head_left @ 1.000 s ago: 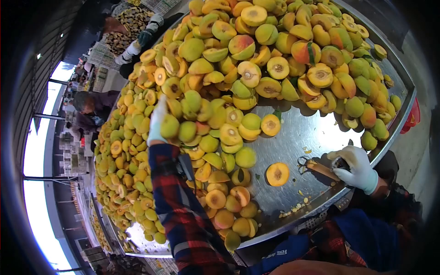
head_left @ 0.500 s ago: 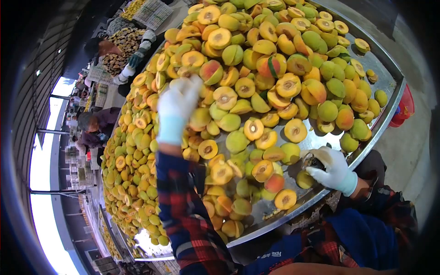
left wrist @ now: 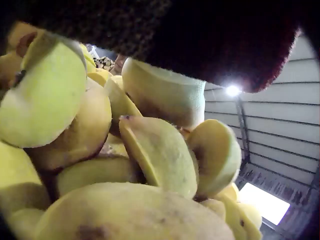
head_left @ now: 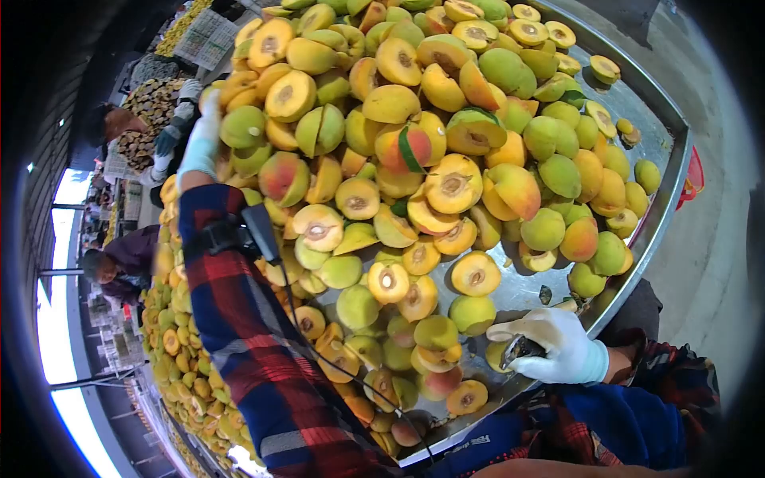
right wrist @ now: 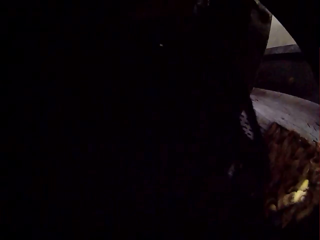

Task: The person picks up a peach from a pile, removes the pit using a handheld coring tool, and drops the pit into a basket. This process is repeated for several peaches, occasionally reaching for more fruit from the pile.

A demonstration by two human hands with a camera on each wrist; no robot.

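My gloved left hand reaches to the far left side of a heap of halved yellow peaches, fingers pointing away and stretched along the outer fruit. In the left wrist view the glove cuff shows behind peach halves, which hide the fingers. Near the table's front edge, my gloved right hand grips a small dark object between thumb and fingers; I cannot tell its kind. A green peach sits against those fingertips. Just beyond the hand lies a light wooden stick end.
The metal table has a raised rim. Peach halves bunch along its front near my body. A red container stands on the floor at right. Other people work at left beside more peaches. The right wrist view is mostly dark.
My left hand has swept in over the heap, then out to its far left. Peaches now cover metal that was bare before my right hand, which has shifted nearer my body.
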